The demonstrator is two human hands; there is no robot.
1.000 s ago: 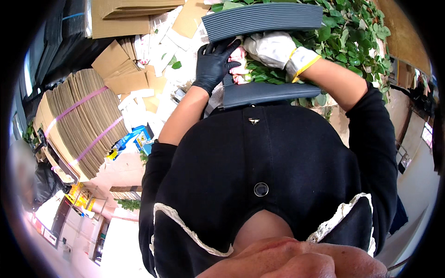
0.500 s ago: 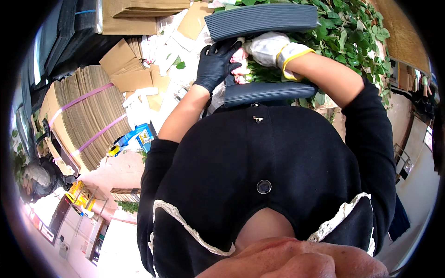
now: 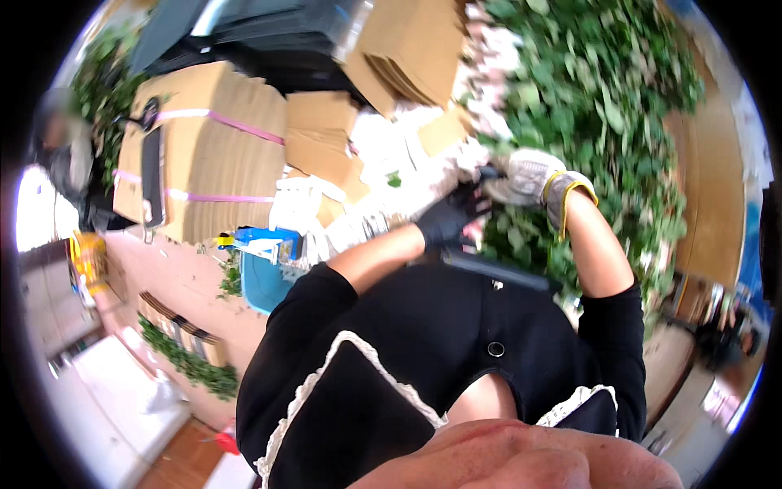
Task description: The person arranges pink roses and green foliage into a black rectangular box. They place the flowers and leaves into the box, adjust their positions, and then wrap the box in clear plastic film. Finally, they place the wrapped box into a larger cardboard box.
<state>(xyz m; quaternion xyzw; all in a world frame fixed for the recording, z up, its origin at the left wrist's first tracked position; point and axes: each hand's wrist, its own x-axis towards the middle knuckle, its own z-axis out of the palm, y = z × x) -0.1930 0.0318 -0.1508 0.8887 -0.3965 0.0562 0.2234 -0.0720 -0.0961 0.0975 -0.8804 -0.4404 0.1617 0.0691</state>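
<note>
Background: pink-strapped cardboard stack (image 3: 232, 163) left, leafy stems (image 3: 595, 122) right
Left hand (image 3: 446, 223): black-gloved, blurred (cannot tell its grip)
Right hand (image 3: 528, 178): white-gloved, beside leafy stems, grip unclear too

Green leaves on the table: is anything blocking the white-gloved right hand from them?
Nothing visible does: the right hand is right up against the green leaves. The dark grey strip lies nearer the person's body, not between them. Blur hides what the fingertips touch.
</note>
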